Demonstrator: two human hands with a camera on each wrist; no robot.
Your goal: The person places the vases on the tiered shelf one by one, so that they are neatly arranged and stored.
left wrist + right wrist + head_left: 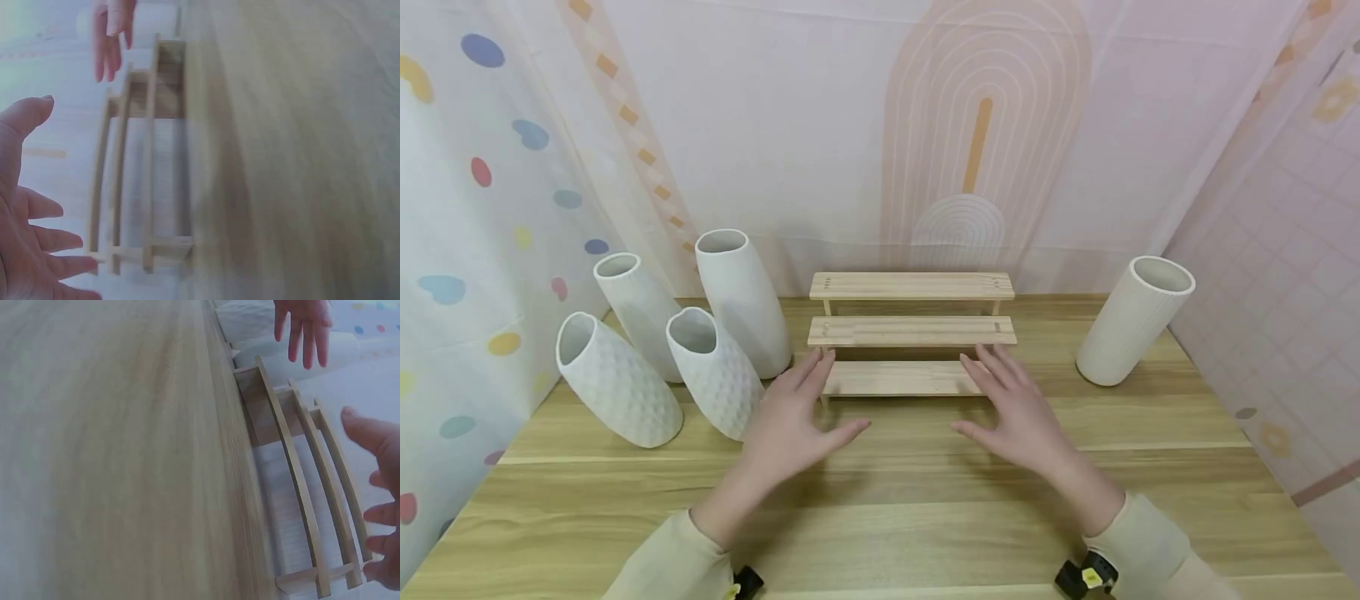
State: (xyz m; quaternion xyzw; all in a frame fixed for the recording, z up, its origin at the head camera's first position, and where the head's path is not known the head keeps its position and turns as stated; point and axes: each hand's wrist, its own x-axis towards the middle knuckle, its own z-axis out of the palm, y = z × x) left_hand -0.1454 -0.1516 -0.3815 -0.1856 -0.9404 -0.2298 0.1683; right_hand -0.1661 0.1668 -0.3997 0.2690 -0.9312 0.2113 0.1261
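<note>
A three-tier wooden step shelf (912, 331) stands on the wood-grain table, near the back. My left hand (793, 417) hovers in front of the shelf's left end, fingers spread and thumb pointing inward, holding nothing. Opposite it, my right hand (1018, 412) is held the same way by the right end. In the head view the fingertips overlap the lowest tier. Both wrist views show gaps between the hands and the shelf (150, 162). The left wrist view has my left hand (31, 231) at its left edge; my right hand (384, 494) lies at the right edge of its own wrist view.
Left of the shelf are two dimpled white vases (619, 385) and two taller white vases (745, 304), close to my left hand. A ribbed white vase (1135, 321) stands at the right. Patterned curtains (820, 125) hang behind and beside the table (895, 517).
</note>
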